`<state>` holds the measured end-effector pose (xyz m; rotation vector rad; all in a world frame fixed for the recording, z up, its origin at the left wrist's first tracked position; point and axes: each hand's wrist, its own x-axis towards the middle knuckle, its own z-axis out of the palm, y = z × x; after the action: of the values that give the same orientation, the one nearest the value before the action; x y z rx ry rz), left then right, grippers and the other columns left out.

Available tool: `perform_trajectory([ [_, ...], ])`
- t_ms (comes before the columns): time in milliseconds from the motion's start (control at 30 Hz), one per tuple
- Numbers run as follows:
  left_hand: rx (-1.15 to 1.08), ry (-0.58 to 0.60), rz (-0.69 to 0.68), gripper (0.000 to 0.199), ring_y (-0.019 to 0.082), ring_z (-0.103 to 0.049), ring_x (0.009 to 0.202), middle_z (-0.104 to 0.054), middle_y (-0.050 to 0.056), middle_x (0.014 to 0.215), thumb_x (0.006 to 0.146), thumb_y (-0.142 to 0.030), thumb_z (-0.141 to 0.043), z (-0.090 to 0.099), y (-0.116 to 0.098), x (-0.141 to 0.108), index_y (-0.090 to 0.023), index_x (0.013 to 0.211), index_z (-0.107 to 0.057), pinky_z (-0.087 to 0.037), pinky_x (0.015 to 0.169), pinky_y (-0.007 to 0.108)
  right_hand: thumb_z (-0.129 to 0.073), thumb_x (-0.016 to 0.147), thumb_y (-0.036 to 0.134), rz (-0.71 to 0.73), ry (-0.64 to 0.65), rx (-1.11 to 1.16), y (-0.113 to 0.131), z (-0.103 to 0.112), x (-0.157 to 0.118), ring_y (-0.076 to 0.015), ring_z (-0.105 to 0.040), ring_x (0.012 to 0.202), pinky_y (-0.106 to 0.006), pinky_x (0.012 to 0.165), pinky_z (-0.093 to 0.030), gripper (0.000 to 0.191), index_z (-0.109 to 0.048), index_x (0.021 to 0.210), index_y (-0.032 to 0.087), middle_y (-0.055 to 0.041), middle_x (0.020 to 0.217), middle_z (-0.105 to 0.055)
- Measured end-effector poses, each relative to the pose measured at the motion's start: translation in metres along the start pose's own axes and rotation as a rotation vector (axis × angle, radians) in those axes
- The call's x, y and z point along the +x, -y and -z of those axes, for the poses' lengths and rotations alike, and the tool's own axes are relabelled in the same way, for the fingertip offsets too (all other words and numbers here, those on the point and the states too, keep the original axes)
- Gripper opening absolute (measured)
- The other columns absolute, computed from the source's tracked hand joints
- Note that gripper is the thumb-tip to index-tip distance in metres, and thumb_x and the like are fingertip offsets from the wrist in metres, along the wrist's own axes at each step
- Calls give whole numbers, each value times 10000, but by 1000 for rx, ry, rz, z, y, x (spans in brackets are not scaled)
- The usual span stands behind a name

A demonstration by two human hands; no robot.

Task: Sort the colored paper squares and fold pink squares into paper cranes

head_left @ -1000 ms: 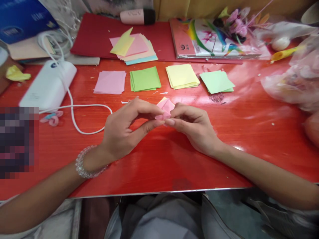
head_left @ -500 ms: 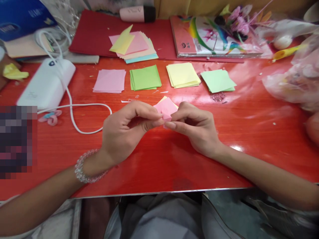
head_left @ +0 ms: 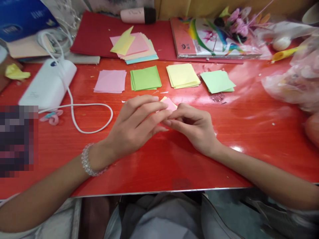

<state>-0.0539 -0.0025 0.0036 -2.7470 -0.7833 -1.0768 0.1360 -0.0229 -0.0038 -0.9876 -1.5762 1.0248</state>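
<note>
My left hand (head_left: 139,122) has its fingers spread and reaches over the left side of a small pink paper (head_left: 170,104); its fingertips are near my right fingertips. My right hand (head_left: 194,126) is closed in a pinch at the paper's lower edge; the pinched part is mostly covered by fingers. A sliver of yellow paper shows behind the pink one. Beyond the hands lie square paper stacks: pink (head_left: 110,81), green (head_left: 146,78), yellow (head_left: 183,75) and light green (head_left: 217,81).
A white power bank (head_left: 48,83) with a looping white cable (head_left: 109,109) lies at the left. Fanned coloured papers (head_left: 139,46) rest on a red folder (head_left: 92,35). A wrapped paper pack (head_left: 209,36) is at the back right, plastic bags (head_left: 286,83) at the right.
My left hand has changed from a pinch on the folded pink paper to spread fingers reaching over it. My right hand keeps its pinch in nearly the same place.
</note>
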Motion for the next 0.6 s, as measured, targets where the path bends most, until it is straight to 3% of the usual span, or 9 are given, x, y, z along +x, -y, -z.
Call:
perform_trajectory([
  [167,-85,-16,54,239,194,-563,965,-637,41,997,841,-243,-610,-6,0,3,-205,1071,-554,-470,876,360,-690,767,152,50,-2,-28,-2,0,0,-76,-411,561,-239,522,-349,79,-728,791,217,39,597,-440],
  [400,-236,52,190,124,183,-580,896,-641,39,941,872,-226,-556,-2,-4,6,-193,987,-592,-456,798,341,-673,787,149,64,18,-57,-2,1,-1,-77,-416,579,-229,541,-360,101,-729,831,221,40,599,-442],
  [500,-321,58,305,102,177,-588,867,-651,25,911,856,-268,-584,-1,-4,7,-211,932,-620,-447,806,332,-637,826,194,-18,57,-8,-2,0,0,-69,-433,586,-221,545,-372,63,-697,847,197,31,666,-504],
  [600,-430,63,512,115,172,-594,838,-659,15,868,826,-324,-620,-1,-4,7,-218,865,-640,-452,788,310,-570,879,277,-156,73,126,-1,-1,2,-47,-420,533,-200,495,-371,111,-624,888,181,25,740,-539],
])
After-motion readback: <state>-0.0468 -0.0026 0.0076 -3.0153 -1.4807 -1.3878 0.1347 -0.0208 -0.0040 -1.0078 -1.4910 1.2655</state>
